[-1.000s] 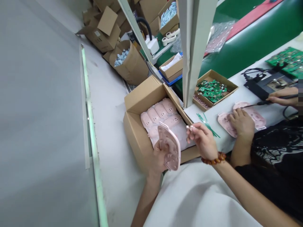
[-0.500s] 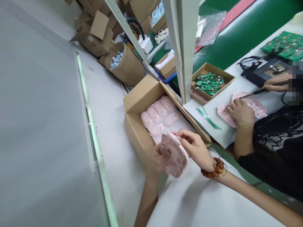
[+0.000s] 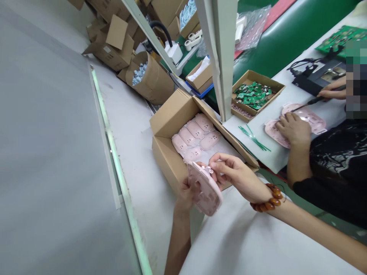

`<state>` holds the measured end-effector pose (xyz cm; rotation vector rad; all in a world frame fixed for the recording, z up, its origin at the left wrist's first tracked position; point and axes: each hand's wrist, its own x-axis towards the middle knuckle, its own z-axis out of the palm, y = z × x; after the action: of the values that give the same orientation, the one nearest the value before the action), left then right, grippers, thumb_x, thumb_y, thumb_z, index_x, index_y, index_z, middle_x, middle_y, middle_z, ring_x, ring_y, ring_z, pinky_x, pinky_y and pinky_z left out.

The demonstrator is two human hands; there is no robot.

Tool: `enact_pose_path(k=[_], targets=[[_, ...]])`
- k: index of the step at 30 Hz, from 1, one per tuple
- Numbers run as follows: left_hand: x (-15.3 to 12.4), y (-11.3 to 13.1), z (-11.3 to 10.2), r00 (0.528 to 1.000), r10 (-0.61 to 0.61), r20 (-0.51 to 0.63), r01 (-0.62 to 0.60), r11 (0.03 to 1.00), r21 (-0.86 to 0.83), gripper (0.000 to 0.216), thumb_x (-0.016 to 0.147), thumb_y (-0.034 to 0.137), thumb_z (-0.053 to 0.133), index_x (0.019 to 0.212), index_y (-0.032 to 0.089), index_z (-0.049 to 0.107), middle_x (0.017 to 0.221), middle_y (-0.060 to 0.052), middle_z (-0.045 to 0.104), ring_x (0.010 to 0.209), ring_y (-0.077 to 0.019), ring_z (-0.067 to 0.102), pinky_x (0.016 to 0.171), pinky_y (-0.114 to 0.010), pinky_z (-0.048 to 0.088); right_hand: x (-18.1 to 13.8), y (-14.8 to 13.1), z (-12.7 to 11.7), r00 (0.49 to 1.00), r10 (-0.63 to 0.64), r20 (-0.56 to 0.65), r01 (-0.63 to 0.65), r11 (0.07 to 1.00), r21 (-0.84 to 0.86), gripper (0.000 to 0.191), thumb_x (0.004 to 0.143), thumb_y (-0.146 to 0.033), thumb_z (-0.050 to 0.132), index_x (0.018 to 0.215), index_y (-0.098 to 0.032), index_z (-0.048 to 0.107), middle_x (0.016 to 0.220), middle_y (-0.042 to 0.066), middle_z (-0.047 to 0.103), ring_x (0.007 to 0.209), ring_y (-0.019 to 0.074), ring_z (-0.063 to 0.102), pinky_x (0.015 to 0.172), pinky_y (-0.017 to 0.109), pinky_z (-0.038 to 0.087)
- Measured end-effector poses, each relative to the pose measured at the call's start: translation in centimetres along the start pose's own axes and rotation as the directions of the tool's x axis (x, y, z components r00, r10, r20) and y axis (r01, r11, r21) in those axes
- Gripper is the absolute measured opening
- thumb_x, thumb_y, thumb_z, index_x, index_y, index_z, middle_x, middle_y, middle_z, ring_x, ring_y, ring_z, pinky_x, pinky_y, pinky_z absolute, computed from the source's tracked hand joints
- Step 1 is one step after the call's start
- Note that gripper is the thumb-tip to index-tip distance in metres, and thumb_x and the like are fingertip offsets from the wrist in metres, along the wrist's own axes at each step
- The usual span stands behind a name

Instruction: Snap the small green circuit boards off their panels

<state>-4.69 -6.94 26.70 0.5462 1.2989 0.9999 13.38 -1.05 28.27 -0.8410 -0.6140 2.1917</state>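
Observation:
My left hand [image 3: 184,195] is closed around a pink plastic shell [image 3: 205,194], with its hollow inner side facing me at a slant. The fingers of my right hand [image 3: 239,176] are pinched at the shell's upper edge, on a small pale pink plastic part [image 3: 208,169]. I cannot tell whether that part is joined to the shell. Just beyond my hands stands an open cardboard box [image 3: 166,160]. In it, several similar pink shells [image 3: 195,130] lie in rows on a white sheet.
To the right, a co-worker's hand [image 3: 295,128] presses on an open pink shell, while the other holds a thin tool. Green ties [image 3: 254,138] and a box of green circuit boards [image 3: 279,87] are on that table. A pale post [image 3: 223,57] rises behind my box.
The shell has turned more edge-on and shifted slightly left. My right fingers have drawn back a little from it, and the small part between them now shows.

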Motion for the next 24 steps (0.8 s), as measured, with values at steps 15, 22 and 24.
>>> enact_pose_path(k=[15, 22, 24], targets=[[-1.1, 4.9, -0.3, 0.95, 0.158, 0.271, -0.282, 0.808, 0.518, 0.03, 0.089, 0.047, 0.073, 0.1, 0.021, 0.084, 0.123, -0.014, 0.07, 0.116, -0.0311, 0.065, 0.1, -0.038, 0.051, 0.1, -2.7, -2.1, 0.959, -0.149, 0.242, 0.268, 0.753, -0.601, 0.027, 0.082, -0.045, 0.078, 0.081, -0.019, 0.072, 0.065, 0.0, 0.066, 0.059, 0.0125, 0.055, 0.054, 0.024, 0.041], [-0.9, 1.9, 0.1, 0.993, -0.115, -0.039, 0.116, 0.993, 0.03, 0.05, 0.065, 0.054, 0.091, 0.094, 0.015, 0.079, 0.082, -0.007, 0.075, 0.07, -0.0203, 0.069, 0.066, -0.03, 0.055, 0.3, -1.2, -2.2, 0.99, -0.14, 0.029, 0.141, 0.988, -0.06, 0.043, 0.092, -0.061, 0.064, 0.077, -0.024, 0.047, 0.059, -0.007, 0.045, 0.046, 0.0089, 0.035, 0.042, 0.022, 0.032], [-0.6, 1.3, 0.3, 0.985, -0.16, -0.069, 0.156, 0.986, -0.058, 0.051, 0.065, 0.052, 0.092, 0.097, 0.015, 0.078, 0.08, -0.006, 0.076, 0.067, -0.0192, 0.07, 0.064, -0.029, 0.055, 0.5, -0.9, -2.6, 0.987, -0.161, 0.013, 0.161, 0.98, -0.113, 0.038, 0.092, -0.057, 0.066, 0.083, -0.024, 0.05, 0.067, -0.004, 0.052, 0.052, 0.0107, 0.042, 0.047, 0.024, 0.039]])
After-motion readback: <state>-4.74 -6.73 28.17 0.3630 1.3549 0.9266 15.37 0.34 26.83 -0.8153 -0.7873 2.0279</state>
